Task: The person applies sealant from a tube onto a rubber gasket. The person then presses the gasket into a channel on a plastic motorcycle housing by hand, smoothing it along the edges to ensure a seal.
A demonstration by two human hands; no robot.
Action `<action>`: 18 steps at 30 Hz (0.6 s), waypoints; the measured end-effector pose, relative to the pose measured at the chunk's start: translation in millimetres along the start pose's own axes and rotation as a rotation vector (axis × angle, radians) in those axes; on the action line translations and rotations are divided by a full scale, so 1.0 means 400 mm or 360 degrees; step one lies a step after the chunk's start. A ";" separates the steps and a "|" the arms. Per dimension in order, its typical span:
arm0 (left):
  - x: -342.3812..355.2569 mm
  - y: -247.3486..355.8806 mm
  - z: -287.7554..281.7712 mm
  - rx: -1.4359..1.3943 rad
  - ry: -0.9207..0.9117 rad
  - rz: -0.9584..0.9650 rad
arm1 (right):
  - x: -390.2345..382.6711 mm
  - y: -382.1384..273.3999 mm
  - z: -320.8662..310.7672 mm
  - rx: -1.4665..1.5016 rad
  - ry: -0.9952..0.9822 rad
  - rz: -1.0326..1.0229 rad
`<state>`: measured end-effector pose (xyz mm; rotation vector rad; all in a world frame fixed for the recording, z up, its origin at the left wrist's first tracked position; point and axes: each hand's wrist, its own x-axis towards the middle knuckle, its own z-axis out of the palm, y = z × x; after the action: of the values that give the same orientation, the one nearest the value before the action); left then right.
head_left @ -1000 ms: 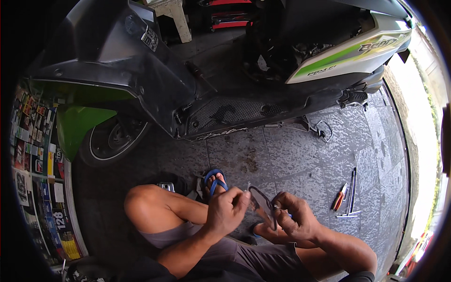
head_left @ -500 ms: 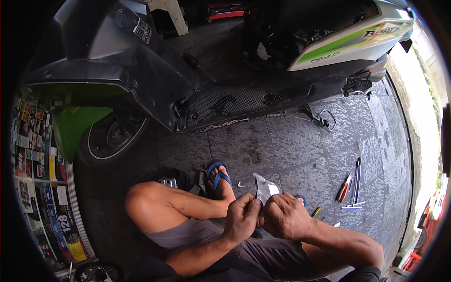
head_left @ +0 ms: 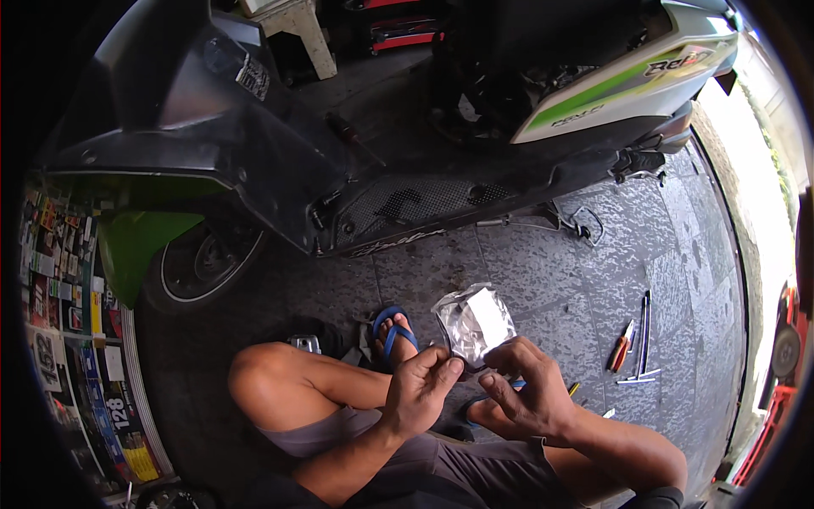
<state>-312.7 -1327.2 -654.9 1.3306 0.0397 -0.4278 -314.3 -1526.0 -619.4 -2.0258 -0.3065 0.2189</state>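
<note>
A clear plastic bag (head_left: 454, 331) with a white label (head_left: 486, 316) stands up from my hands over the floor between my feet. My left hand (head_left: 421, 386) pinches its lower left edge between thumb and fingers. Close by its lower right corner is my right hand (head_left: 534, 390), fingers bent and the thumb held apart from them. Those fingertips lie at the bag's edge; whether they touch it I cannot tell. The contents of the bag cannot be made out through the glare.
A scooter (head_left: 424, 204) stands across the far side, a screwdriver (head_left: 343, 130) on it. Pliers (head_left: 621, 348) and a T-handle wrench (head_left: 645, 339) lie on the tiled floor at right. Stickered display shelves (head_left: 102, 365) line the left. A blue sandal (head_left: 394, 335) is on my foot.
The bag has gone from bunched between both hands to spread out and facing up. My right hand has loosened its pinch, thumb now apart, and shifted slightly right.
</note>
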 end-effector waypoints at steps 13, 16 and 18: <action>-0.014 -0.013 0.011 0.0395 -0.0198 0.0102 | -0.004 -0.001 -0.018 0.0029 -0.0181 0.0132; -0.014 0.001 0.024 0.0695 -0.0111 0.0297 | -0.014 0.009 -0.003 -0.0104 -0.0151 0.0126; -0.017 0.004 0.032 0.0870 -0.0064 0.0441 | -0.023 0.019 0.005 -0.0228 -0.0106 0.0098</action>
<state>-321.2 -1337.0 -648.4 1.8335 -0.3123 -0.2334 -322.7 -1530.4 -626.9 -2.1747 -0.3093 0.3109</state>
